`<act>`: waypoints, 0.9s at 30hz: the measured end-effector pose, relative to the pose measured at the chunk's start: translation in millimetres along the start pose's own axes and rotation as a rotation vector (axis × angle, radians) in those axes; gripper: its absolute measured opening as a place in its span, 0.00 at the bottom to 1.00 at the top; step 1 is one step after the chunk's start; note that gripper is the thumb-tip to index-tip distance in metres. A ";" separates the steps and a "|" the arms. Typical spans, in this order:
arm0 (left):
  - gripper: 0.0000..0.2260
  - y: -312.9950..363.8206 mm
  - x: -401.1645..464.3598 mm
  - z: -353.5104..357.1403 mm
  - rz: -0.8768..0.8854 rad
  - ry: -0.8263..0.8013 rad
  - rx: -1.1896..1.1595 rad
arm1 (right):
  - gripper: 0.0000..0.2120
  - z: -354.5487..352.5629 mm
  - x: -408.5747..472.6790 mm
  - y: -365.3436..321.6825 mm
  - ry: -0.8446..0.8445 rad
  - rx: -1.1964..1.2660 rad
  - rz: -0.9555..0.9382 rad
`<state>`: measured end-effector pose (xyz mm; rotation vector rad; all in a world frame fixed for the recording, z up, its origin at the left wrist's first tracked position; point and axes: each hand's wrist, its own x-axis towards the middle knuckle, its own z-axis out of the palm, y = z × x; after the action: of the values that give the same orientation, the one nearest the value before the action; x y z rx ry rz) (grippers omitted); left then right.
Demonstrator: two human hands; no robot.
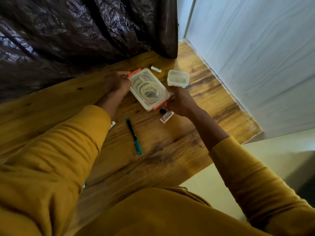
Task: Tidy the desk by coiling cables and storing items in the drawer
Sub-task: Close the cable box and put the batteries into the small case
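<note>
Cable (150, 90) lying coiled inside clear box (148, 89) mid-bench (170, 147), left hand (117, 81) and right hand (180, 103) clamping its orange end latches, pen (134, 136), battery (156, 68), small tub (178, 78) and near packet (167, 117) awaiting storing, drawer out of view.

White item (112, 124) perhaps under sleeve (71, 133)

A single head-worn camera looks steeply down and forward from close above the hands, with the wooden counter (153, 150) beneath them and yellow sleeves (59, 150) filling the near edge.
</note>
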<state>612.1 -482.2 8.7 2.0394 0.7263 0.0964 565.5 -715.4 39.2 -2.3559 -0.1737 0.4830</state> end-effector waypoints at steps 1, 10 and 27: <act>0.11 -0.4 0.9 0.9 0.012 0.004 0.021 | 0.17 1.1 0.1 1.0 -0.003 -0.028 0.000; 0.11 -6.0 3.5 7.2 0.138 0.004 0.124 | 0.34 -2.1 -1.9 -6.2 0.017 -0.354 -0.217; 0.10 -1.9 -7.1 2.1 0.206 -0.006 0.172 | 0.24 14.2 6.7 -7.8 0.083 -0.239 -0.175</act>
<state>606.1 -486.9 7.5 2.2752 0.5336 0.1506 566.2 -699.0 32.9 -2.5593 -0.4147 0.2918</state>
